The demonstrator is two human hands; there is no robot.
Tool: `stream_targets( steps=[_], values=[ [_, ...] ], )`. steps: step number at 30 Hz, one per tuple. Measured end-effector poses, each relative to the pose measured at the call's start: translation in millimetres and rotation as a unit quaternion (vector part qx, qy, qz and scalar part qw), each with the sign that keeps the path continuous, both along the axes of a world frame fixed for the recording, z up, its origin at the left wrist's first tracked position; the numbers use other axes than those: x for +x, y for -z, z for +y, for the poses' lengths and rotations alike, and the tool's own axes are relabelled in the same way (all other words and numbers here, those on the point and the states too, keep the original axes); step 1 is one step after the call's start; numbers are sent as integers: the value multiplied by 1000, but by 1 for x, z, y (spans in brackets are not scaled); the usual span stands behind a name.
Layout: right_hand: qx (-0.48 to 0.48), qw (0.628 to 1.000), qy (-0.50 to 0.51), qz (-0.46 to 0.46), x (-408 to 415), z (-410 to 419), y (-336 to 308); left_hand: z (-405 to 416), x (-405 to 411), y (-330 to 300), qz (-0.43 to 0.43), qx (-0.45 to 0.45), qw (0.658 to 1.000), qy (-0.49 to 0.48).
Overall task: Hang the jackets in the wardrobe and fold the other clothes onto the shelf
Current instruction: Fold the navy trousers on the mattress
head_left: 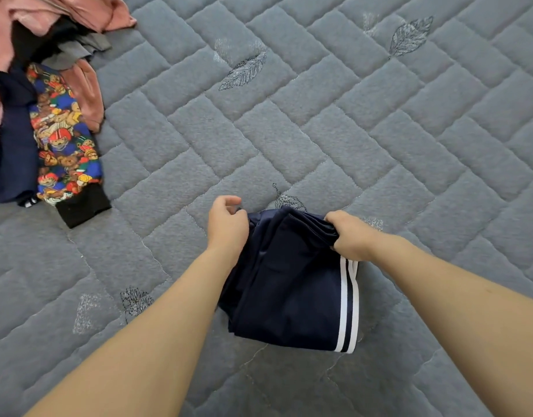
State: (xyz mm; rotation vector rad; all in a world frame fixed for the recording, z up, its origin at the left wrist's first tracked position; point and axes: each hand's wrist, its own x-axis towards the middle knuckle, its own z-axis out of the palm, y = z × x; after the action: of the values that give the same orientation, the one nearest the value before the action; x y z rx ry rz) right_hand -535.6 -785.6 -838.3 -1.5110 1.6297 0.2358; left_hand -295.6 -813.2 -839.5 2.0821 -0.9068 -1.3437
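A folded navy garment (292, 284) with two white side stripes lies on the bed in front of me. My right hand (351, 234) grips its far right corner, fingers curled round the bunched layers. My left hand (227, 224) is at its far left corner, thumb and fingers curled at the fabric's edge. Whether the left hand actually pinches the cloth is hard to tell. Both forearms reach in from the bottom of the view.
A pile of clothes sits at the far left: pink garments (48, 13), a dark navy piece (12, 152), grey fabric (81, 49) and a bear-print garment (63, 139) with a black cuff. The quilted grey-blue bedspread (379, 115) fills the rest.
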Motion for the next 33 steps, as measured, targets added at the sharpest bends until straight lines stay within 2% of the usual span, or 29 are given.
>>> stream_targets(
  steps=[2, 5, 6, 8, 9, 11, 12, 13, 15, 16, 19, 22, 24, 28, 29, 31, 33],
  values=[
    [31, 999, 4, 11, 4, -9, -3, 5, 5, -4, 7, 30, 999, 38],
    [65, 997, 22, 18, 9, -22, -10, 12, 13, -8, 68, 202, 974, 77],
    [64, 997, 17, 30, 11, -26, -12, 15, 15, -7, 80, 221, 966, 106],
    [52, 997, -3, 52, 16, -31, -12, 20, 16, -8, 54, 145, 983, 100],
    [46, 997, -10, 61, 19, -32, -11, 20, 17, -7, -17, 67, 994, 86],
    [36, 997, -13, 70, 21, -31, -9, 18, 18, -8, -186, -111, 973, 77],
    [28, 997, -13, 71, 22, -28, -8, 16, 18, -9, -192, -150, 965, 97],
    [17, 997, -12, 69, 21, -26, -7, 14, 16, -8, -168, -134, 967, 141],
    [-7, 998, -4, 60, 18, -18, -6, 9, 10, -1, -122, -17, 966, 226],
    [-16, 998, 3, 53, 16, -15, -6, 4, 7, 3, -93, 38, 971, 216],
    [-26, 999, 17, 33, 12, -8, -6, -11, -3, 3, -2, 146, 984, 100],
    [-33, 999, 21, 29, 11, -7, -4, -17, -7, -3, 73, 245, 960, 115],
    [-28, 999, 19, 31, 12, -8, -3, -20, -8, -4, 119, 261, 953, 99],
    [-11, 998, 23, 52, 12, -10, -5, -24, -4, -4, 111, 188, 976, -5],
    [-5, 998, 23, 59, 14, -11, -5, -23, -2, -2, 74, 157, 985, 1],
    [1, 996, 9, 84, 19, -13, -8, -18, -1, 0, -61, 65, 994, 65],
    [5, 993, -2, 115, 24, -15, -8, -10, -2, -1, -177, -59, 974, 130]
  ],
)
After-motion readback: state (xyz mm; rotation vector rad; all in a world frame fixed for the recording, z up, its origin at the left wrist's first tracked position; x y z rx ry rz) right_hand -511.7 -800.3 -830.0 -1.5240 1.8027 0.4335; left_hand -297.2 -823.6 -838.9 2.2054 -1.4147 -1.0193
